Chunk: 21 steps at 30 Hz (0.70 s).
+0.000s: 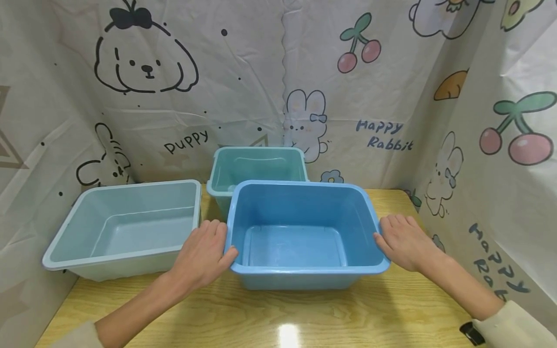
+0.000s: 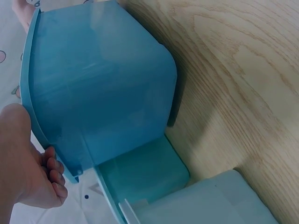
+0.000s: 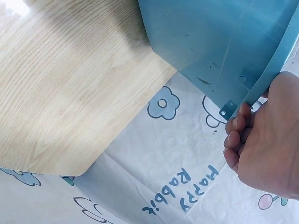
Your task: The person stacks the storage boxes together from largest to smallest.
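Note:
A large blue plastic tub [image 1: 300, 281], its inside bare, is in the middle of the head view above the wooden table. My left hand [image 1: 202, 253] grips its left rim, the thumb over the top edge. At the opposite end my right hand [image 1: 404, 244] holds the right rim. Curled fingertips [image 2: 56, 175] show under the rim lip in the left wrist view. The right wrist view has the other hand's fingers [image 3: 236, 126] bent below the lip, beside a small tab with a hole. The tub's base sits close over the tabletop, with a shadow along it.
A pale blue-green tub [image 1: 148, 193] stands to the left, just behind my left hand. Behind the blue tub is a smaller teal tub [image 1: 261, 166], partly hidden by it. A cartoon-printed cloth [image 1: 243, 96] walls the wooden table [image 1: 209, 314] at the back and sides.

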{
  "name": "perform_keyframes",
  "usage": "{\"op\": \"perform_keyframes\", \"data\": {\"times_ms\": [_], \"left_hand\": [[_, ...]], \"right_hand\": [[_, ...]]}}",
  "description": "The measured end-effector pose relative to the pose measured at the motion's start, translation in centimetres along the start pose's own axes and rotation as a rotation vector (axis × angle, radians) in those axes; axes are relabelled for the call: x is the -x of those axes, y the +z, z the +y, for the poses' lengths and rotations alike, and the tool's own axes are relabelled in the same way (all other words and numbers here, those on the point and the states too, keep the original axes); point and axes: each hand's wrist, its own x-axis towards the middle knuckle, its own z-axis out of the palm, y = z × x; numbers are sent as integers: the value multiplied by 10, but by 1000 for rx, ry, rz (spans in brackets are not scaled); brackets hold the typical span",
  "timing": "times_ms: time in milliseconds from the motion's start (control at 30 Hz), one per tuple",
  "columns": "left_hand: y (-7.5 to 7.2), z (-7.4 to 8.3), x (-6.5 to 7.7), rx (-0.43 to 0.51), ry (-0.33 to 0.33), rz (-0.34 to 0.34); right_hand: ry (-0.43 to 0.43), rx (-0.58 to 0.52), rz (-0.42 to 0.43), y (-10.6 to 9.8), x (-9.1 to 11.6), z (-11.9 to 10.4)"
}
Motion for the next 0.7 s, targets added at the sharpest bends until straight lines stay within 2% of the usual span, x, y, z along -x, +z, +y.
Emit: {"op": "perform_keyframes", "data": {"times_ms": [700], "left_hand": [[9, -1, 2, -15, 9, -4]], "right_hand": [[-9, 13, -3, 10, 1, 1]]}}
